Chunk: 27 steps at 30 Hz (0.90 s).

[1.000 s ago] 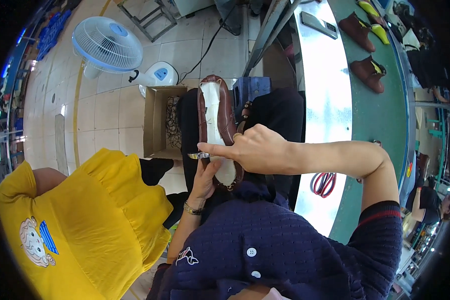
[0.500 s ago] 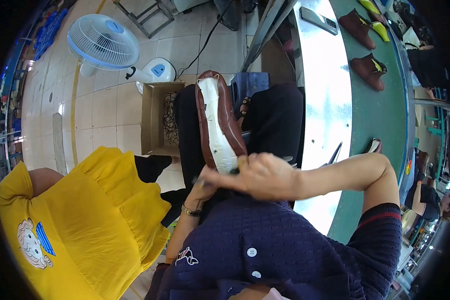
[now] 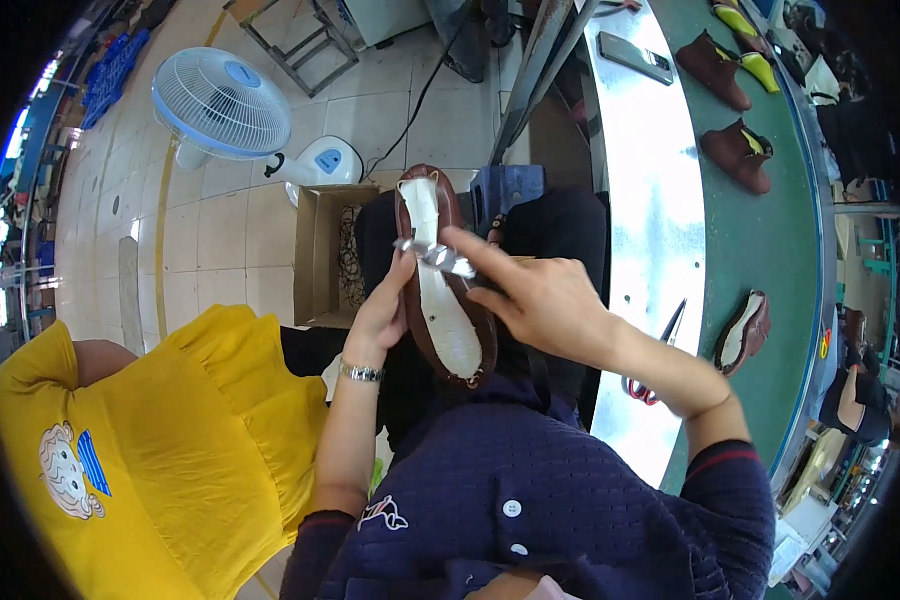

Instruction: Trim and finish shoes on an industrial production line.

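Note:
An upturned brown shoe [image 3: 450,330] with a white insole bottom lies over my lap, its length pointing away from me. My left hand [image 3: 382,308] is closed on the shoe's left side, near the middle. Above the insole, my right hand [image 3: 560,300] grips a shiny metal tool [image 3: 440,258], whose exact kind is hard to make out. The tool crosses the shoe, its far tip close to my left fingers; contact with the insole cannot be made out.
Scissors [image 3: 660,355] and a phone [image 3: 635,57] lie on the metal bench [image 3: 650,200] at right. Beyond, a green conveyor [image 3: 780,230] carries brown shoes [image 3: 740,155]. A cardboard box [image 3: 315,260], a fan [image 3: 220,105] and a person in yellow [image 3: 170,430] are at left.
My hands have parted from the shoe's near end. The left has gone to its side; the right has moved up over the middle with the metal tool. Another shoe on the conveyor shows more fully.

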Available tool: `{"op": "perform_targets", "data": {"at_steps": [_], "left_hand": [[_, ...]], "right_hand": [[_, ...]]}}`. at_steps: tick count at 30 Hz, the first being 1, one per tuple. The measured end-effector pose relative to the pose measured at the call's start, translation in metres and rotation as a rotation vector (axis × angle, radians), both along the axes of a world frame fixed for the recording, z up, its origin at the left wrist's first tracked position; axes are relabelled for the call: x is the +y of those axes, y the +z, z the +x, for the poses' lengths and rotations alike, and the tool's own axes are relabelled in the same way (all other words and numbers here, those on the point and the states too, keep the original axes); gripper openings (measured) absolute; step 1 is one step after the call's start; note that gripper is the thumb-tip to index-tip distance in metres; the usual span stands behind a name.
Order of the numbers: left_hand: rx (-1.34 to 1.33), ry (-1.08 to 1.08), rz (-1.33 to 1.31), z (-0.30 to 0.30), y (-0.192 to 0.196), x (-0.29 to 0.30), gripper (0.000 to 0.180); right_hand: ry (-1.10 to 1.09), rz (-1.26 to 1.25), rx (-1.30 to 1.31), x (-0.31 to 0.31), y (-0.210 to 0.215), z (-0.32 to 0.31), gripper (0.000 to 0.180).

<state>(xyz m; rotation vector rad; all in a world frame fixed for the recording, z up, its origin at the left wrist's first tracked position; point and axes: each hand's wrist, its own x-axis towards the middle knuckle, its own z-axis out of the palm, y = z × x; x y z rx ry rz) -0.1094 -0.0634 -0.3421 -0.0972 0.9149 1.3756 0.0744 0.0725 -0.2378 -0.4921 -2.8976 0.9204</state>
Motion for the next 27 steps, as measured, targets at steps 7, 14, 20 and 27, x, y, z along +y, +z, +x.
{"op": "perform_targets", "data": {"at_steps": [7,14,20,27], "left_hand": [[0.342,-0.168,0.063,0.022,0.032,0.014,0.082],[0.394,-0.335,0.289,0.044,-0.015,0.01,0.139],[0.357,-0.402,0.506,0.051,-0.045,0.007,0.151],[0.522,-0.401,0.419,0.053,-0.01,0.037,0.085]], "right_hand": [[-0.594,-0.837,0.147,0.006,-0.007,0.072,0.032],[-0.58,-1.332,0.198,0.006,-0.019,0.098,0.015],[-0.452,-1.606,0.136,-0.011,-0.058,0.102,0.022],[-0.397,-1.56,-0.045,-0.018,-0.046,0.091,0.024]]}}
